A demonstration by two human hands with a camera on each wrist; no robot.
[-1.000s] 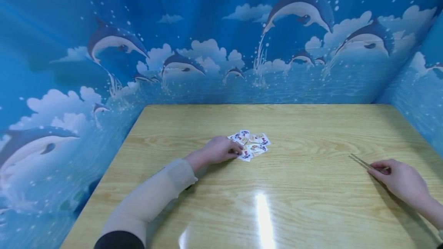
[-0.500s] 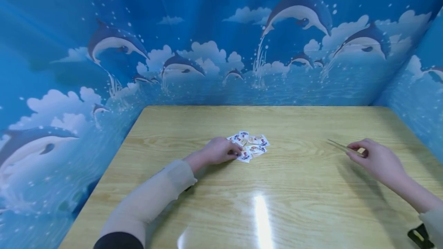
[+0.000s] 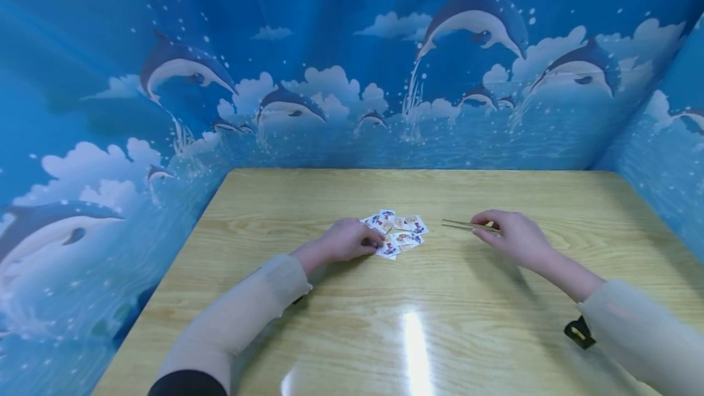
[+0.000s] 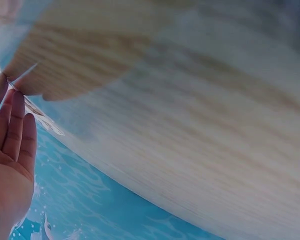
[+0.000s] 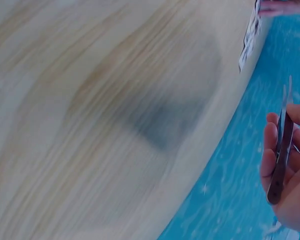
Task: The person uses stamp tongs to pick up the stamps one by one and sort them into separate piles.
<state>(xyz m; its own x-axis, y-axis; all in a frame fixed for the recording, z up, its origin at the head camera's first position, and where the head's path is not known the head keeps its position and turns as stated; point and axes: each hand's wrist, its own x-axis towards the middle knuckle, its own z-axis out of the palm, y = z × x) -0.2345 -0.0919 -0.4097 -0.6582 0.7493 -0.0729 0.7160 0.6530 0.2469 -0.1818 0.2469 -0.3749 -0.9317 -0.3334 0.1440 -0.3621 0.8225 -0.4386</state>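
Observation:
In the head view, a small pile of white printed cards [image 3: 406,238] lies overlapping near the middle of the table, with little cartoon figures on them. My left hand [image 3: 348,240] rests at the pile's left side, its fingertips touching the nearest card; the wrist view shows those fingers [image 4: 14,125] fairly straight. To the right of the cards, my right hand [image 3: 513,234] holds a pair of tweezers [image 3: 459,223] between thumb and fingers. Their slim tips point left at the pile, a little apart from each other and clear of the cards. The dark tweezers [image 5: 281,160] also show in the right wrist view.
A glossy wood-grain table [image 3: 308,200] spreads under both hands, with a bright light reflection near its front. Blue dolphin-print cloth [image 3: 330,109] hangs along the back and sides. A black strap [image 3: 580,332] hangs under the right sleeve.
My right hand has moved left across the table with the tweezers, from the far right to beside the cards. The left hand and the pile have hardly moved.

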